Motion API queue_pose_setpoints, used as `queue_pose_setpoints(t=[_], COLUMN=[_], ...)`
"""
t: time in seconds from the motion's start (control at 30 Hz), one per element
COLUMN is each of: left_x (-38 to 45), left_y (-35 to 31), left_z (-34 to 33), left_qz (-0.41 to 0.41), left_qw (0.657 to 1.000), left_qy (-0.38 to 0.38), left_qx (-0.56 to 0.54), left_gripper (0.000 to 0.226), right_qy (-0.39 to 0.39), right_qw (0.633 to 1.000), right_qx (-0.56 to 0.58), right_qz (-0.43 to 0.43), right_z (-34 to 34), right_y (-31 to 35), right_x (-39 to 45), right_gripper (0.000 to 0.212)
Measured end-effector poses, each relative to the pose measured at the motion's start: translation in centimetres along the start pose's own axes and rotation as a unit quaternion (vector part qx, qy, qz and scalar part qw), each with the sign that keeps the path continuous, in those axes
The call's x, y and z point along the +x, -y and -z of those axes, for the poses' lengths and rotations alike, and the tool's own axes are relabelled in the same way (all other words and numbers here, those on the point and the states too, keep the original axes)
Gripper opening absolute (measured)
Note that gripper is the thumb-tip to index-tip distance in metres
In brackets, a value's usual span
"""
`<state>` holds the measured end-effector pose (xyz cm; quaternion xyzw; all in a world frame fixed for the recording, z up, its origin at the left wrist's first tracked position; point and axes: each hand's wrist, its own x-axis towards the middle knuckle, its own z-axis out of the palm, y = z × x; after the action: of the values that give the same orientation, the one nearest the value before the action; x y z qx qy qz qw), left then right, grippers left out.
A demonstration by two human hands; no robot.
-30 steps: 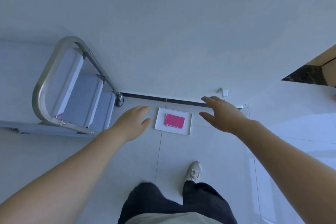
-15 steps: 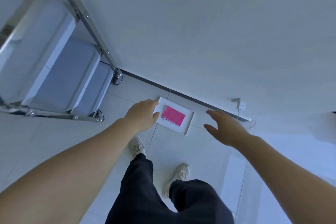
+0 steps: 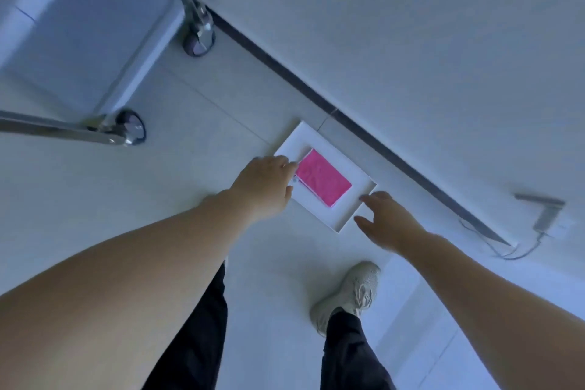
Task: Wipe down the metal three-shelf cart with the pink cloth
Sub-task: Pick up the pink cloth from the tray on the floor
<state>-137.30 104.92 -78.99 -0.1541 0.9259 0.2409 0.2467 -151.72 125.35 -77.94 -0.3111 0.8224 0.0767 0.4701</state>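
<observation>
Looking straight down at the floor, so the pink cloth (image 3: 323, 178) is folded into a neat rectangle and sits flat in a shallow white tray (image 3: 351, 214) on the tiles, close to the dark baseboard. Left hand (image 3: 264, 185) is over the tray's near-left edge with its fingertips right at the cloth's left end, fingers bunched together, but I honestly can't tell if they're touching it or pinching anything since the hand hides that spot. Right hand (image 3: 387, 222) hangs just off the tray's right corner, fingers loosely spread, thumb out, holding nothing. The metal cart (image 3: 95, 41) is up in the top-left and mostly cut off by the frame: only a lower shelf, a couple of shiny legs and two caster wheels show, so the other shelves are out of sight. It stands well apart from the tray. Dark trouser legs and one pale sneaker (image 3: 351, 293) are at the bottom; the other foot is hidden behind the left arm. A white plug with a cable (image 3: 544, 225) on the far right wall is blurry.
</observation>
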Motion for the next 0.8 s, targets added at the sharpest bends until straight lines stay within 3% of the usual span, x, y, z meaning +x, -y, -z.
queue_pose_setpoints(t=[0.17,0.33,0.63,0.8], left_x=[7.1,10.4,12.6,13.2], left_y=[2.6,4.8,7.4,7.7], left_z=[-9.9,-15.4,-16.4,-15.6], left_qz=[-0.019,-0.027,-0.029,-0.027], left_qw=[0.998,0.997,0.996,0.997], left_qy=[0.016,0.019,0.005,-0.003], left_qx=[0.056,0.065,0.078,0.068], left_gripper=[0.053,0.057,0.056,0.054], right_qy=[0.002,0.012,0.035,-0.005], right_qw=[1.000,0.999,0.996,0.996], right_qx=[-0.030,-0.006,-0.028,-0.028], right_qz=[-0.008,-0.035,-0.080,-0.088], right_z=[-7.6,-12.7,-14.6,-13.7], right_y=[-2.9,-4.8,-5.7,-5.2], right_x=[11.5,20.1,25.9,26.0], right_gripper=[0.051,0.048,0.047,0.024])
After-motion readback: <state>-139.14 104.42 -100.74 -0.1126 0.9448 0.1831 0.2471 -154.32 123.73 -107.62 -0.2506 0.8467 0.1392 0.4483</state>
